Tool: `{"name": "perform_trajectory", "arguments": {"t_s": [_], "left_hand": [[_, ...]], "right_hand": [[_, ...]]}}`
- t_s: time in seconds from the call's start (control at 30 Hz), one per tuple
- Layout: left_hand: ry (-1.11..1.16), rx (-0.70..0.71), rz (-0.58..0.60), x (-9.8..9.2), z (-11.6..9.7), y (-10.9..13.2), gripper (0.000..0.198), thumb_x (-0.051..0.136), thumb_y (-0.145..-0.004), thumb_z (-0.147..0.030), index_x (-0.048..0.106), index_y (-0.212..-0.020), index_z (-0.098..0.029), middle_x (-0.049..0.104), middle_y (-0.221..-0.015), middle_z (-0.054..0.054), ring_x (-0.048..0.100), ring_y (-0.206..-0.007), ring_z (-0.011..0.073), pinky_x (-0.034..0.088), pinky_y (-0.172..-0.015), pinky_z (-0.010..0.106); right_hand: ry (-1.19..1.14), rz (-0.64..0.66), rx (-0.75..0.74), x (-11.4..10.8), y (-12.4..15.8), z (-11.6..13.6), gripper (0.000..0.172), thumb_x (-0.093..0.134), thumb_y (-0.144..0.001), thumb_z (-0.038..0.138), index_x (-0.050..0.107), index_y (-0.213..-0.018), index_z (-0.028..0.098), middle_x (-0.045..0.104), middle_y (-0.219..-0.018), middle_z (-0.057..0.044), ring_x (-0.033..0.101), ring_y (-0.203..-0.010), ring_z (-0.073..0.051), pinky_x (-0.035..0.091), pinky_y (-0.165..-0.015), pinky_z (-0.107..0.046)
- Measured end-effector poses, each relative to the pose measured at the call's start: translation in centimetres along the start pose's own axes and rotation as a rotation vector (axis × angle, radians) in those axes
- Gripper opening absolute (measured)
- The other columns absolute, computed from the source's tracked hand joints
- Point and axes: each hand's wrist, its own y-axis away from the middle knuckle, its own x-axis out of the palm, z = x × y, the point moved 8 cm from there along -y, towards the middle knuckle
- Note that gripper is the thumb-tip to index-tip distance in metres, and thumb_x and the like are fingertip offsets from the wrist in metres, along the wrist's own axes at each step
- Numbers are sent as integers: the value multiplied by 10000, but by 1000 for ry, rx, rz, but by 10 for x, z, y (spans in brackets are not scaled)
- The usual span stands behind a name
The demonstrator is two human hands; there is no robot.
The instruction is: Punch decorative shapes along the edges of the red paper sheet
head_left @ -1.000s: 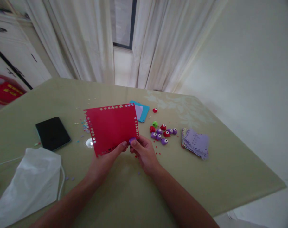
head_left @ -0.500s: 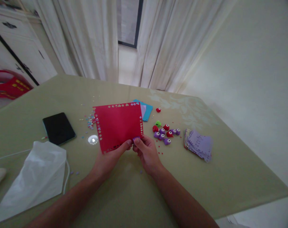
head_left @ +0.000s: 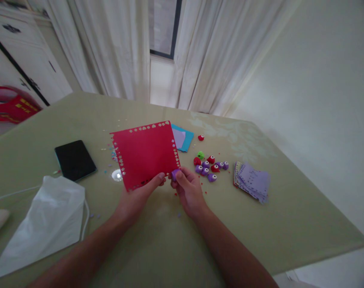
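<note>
My left hand (head_left: pixel 136 200) pinches the lower edge of a red sheet of paper (head_left: pixel 145 156), which has small shapes cut along its edges. My right hand (head_left: pixel 189 192) grips a small purple punch (head_left: pixel 175 174) at the sheet's lower right corner. Right of the sheet lies a group of purple punches (head_left: pixel 205 171) and red punches (head_left: pixel 215 168), with a green one (head_left: pixel 200 155) behind them. Another red punch (head_left: pixel 201 137) sits apart, farther back. Blue paper (head_left: pixel 186 141) with a lilac piece on it lies partly behind the sheet.
Punched purple papers (head_left: pixel 253 181) lie stacked at the right. A black tablet (head_left: pixel 75 160), a white bag-like item (head_left: pixel 46 224) and a white cable (head_left: pixel 16 195) are at the left. Small paper bits (head_left: pixel 113 154) are scattered beside the sheet. The table edge (head_left: pixel 320 261) runs along the right.
The red sheet has shifted left and tilted, uncovering more of the blue and lilac paper. The purple punch shows more in my right hand, and red bits now lie below it.
</note>
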Motion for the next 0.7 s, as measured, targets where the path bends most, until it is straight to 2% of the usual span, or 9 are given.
{"name": "perform_trajectory", "arguments": {"t_s": [0.17,0.3,0.4,0.5,0.6,0.7], "left_hand": [[-22,14,-9,-3,-3,-1,325,882,-753,-506,832,-859,-203,843,-877,98,802,-825,303,651,-763,383],[-52,15,-12,-3,-7,0,326,859,-724,-538,810,-777,-220,825,-823,99,781,-798,313,638,-749,401],[-164,48,-16,-6,-15,-1,287,802,-710,-532,740,-646,-259,786,-746,75,738,-759,308,615,-748,415],[-228,80,88,-2,-20,-3,241,714,-698,-458,645,-544,-286,700,-620,36,676,-697,285,583,-729,401],[-176,29,239,5,-12,-6,222,649,-686,-397,575,-510,-284,610,-536,2,601,-604,245,528,-622,351],[-36,-9,244,4,-1,-12,227,698,-709,-418,619,-570,-257,656,-594,6,619,-621,232,514,-594,324]], "right_hand": [[-84,-88,-77,-18,-9,12,505,960,-697,654,784,-822,197,605,-689,12,450,-600,-112,384,-556,-242],[-119,-142,-160,-30,-12,28,511,933,-717,690,798,-853,216,683,-810,-19,484,-635,-117,434,-578,-241],[-107,-92,-221,-30,-11,43,504,916,-723,714,811,-869,243,741,-1012,-51,595,-784,-152,518,-686,-262],[-59,-25,-220,-26,-11,49,459,922,-736,686,837,-900,265,751,-1223,-65,664,-1019,-196,556,-819,-277],[-8,-34,-158,-27,-14,42,424,963,-707,633,860,-896,268,783,-1069,-46,669,-921,-180,554,-782,-264],[5,-89,-102,-30,-16,30,443,988,-666,619,873,-874,246,786,-910,-35,642,-780,-158,553,-703,-259]]}}
